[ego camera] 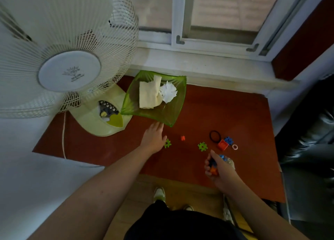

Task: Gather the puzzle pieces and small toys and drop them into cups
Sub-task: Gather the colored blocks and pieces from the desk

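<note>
While the right hand (216,169) clutches several toys (213,169), one could spill as it reaches again; left hand (153,137), fingers flat, might nudge the green piece (167,143) toward the tabletop (235,113) edge

Fan (69,71) hub logo unreadable

reddish-brown flat tabletop (226,113) | translucent green ribbed plastic dish (178,109) | two lime-green notched plastic puzzle pieces (202,146) | orange square plastic block (223,144) | black thin hair band (215,136)
</note>
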Demonstrator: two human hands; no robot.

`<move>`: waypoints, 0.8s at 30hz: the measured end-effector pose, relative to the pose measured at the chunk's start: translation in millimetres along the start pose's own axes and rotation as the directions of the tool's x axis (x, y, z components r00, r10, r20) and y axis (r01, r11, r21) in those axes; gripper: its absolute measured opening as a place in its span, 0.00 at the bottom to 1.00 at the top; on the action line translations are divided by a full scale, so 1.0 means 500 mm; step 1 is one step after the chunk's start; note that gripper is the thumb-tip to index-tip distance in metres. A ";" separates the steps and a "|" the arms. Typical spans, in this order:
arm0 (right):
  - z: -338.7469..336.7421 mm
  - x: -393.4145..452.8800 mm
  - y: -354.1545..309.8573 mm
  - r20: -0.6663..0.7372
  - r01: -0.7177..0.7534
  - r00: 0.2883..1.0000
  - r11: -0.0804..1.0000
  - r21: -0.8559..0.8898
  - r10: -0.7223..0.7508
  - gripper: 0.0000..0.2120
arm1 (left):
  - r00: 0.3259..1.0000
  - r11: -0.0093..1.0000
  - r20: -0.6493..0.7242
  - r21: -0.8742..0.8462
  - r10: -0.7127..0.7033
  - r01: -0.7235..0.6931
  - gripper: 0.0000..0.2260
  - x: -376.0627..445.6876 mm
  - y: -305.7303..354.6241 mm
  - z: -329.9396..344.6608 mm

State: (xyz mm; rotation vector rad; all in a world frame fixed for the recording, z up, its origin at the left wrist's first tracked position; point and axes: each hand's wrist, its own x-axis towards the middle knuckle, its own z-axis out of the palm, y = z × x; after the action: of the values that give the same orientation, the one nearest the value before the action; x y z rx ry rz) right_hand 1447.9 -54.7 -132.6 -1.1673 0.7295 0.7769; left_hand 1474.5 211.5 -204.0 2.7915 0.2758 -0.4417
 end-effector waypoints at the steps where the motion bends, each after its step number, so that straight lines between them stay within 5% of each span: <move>1: 0.007 0.001 -0.005 -0.020 0.026 0.999 1.000 -0.017 -0.026 0.13 | 0.999 0.998 0.014 0.057 0.039 -0.040 0.28 0.016 -0.007 0.004; 10: 0.064 0.005 -0.031 -0.143 0.071 0.987 0.997 -0.022 -0.073 0.14 | 0.977 0.959 -0.033 0.200 0.209 -0.199 0.20 0.075 -0.007 0.020; 15: 0.081 0.030 -0.021 -0.117 0.072 0.990 0.997 -0.036 -0.076 0.14 | 0.896 0.900 0.091 -0.089 0.435 -0.427 0.23 0.044 -0.008 0.038; 19: 0.094 0.054 -0.011 -0.062 0.103 0.992 0.987 -0.123 -0.111 0.13 | 0.971 0.857 -0.022 -0.466 0.239 -0.221 0.19 0.017 -0.021 0.026; 22: 0.107 0.082 0.001 -0.026 0.154 0.986 0.968 -0.200 -0.162 0.12 | 0.978 0.856 -0.166 -0.479 0.128 -0.194 0.15 0.013 -0.038 0.021; 24: 0.117 0.106 0.008 -0.029 0.174 0.981 0.930 -0.324 -0.193 0.10 | 0.979 0.860 -0.134 -0.470 0.152 -0.198 0.13 0.010 -0.044 0.018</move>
State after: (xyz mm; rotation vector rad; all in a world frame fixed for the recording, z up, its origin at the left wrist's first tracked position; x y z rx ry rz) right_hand 1478.7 10.5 -164.8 -1.5364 0.5443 0.7207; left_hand 1471.7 229.8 -219.8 2.3189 0.1255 -0.1670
